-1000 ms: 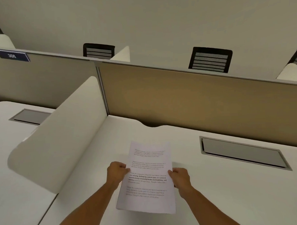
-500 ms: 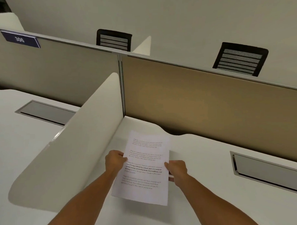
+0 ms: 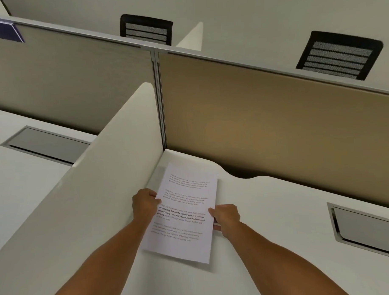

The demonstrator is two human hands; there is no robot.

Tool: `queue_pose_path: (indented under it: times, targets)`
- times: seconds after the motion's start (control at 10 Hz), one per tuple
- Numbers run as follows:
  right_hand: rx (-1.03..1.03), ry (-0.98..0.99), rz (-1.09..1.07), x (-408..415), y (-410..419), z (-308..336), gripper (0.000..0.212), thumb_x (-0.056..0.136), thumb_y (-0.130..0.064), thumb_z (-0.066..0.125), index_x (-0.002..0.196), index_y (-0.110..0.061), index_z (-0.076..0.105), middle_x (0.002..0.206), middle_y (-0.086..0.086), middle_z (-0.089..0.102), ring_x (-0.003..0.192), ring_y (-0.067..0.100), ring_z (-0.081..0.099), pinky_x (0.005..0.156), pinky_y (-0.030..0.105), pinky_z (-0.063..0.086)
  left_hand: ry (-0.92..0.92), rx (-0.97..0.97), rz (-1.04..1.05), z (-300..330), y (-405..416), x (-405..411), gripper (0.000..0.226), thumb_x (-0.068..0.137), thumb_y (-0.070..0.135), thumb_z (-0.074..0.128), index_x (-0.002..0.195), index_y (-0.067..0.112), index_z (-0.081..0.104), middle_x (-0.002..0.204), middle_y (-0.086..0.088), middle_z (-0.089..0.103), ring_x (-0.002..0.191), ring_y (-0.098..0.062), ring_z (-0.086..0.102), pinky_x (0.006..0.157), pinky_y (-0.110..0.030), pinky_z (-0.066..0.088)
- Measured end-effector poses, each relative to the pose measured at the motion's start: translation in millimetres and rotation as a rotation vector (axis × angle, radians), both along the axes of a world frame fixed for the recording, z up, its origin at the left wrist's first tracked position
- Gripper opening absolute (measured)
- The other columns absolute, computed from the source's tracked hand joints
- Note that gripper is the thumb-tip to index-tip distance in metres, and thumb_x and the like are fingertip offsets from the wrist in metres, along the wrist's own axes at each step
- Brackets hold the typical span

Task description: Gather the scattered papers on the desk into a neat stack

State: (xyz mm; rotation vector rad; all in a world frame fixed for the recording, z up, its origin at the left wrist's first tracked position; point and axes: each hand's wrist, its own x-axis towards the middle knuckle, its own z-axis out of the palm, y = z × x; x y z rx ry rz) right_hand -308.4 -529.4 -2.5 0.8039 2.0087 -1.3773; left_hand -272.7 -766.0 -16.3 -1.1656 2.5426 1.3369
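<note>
A stack of white printed papers (image 3: 186, 205) is held a little above the white desk (image 3: 269, 222), near its back left corner, with its top edge tilted away from me. My left hand (image 3: 144, 204) grips the left edge and my right hand (image 3: 225, 218) grips the right edge. The top sheet shows several paragraphs of text. How many sheets lie beneath it is hidden.
A white curved side divider (image 3: 97, 183) stands close on the left of the papers. A tan back partition (image 3: 265, 122) closes off the desk's far side. A grey cable hatch (image 3: 366, 227) sits in the desk at right. Black chair backs (image 3: 338, 56) show beyond the partition.
The papers and both hands have moved left and away from me, toward the corner by the side divider. The view has swung left with them. Both grips are unchanged.
</note>
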Motion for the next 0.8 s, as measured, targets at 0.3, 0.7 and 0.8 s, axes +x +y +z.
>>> queue_pose_path:
  times: [0.3,0.7,0.8]
  targets:
    - [0.11,0.013,-0.05,-5.6,-6.8,-41.0,0.009,0.079,-0.006,0.075,0.077,0.002,0.073,0.083,0.02,0.078,0.082,0.036,0.077,0.078,0.055,0.063,-0.048,-0.122,-0.032,-24.3,7.8,-4.0,0.01,0.08,0.004,0.071,0.089,0.007,0.07,0.09,-0.009,0.074,0.067,-0.019,0.062,0.062,-0.024,0.046]
    - [0.092,-0.001,-0.103,7.3,22.8,-6.1,0.024,0.088,-0.004,0.062,0.111,-0.006,0.068,0.106,0.013,0.065,0.088,0.031,0.064,0.08,0.037,0.06,-0.153,-0.224,-0.254,3.8,23.8,18.8,0.035,0.089,0.021,0.06,0.12,0.004,0.059,0.121,-0.014,0.058,0.105,-0.028,0.061,0.078,-0.03,0.046]
    - [0.089,0.075,-0.068,10.8,33.7,23.4,0.036,0.091,-0.005,0.061,0.127,-0.006,0.066,0.114,0.013,0.07,0.077,0.025,0.062,0.078,0.038,0.061,-0.083,-0.203,-0.252,24.5,31.9,28.3,0.043,0.092,0.025,0.061,0.128,0.004,0.057,0.124,-0.014,0.061,0.109,-0.028,0.062,0.082,-0.029,0.046]
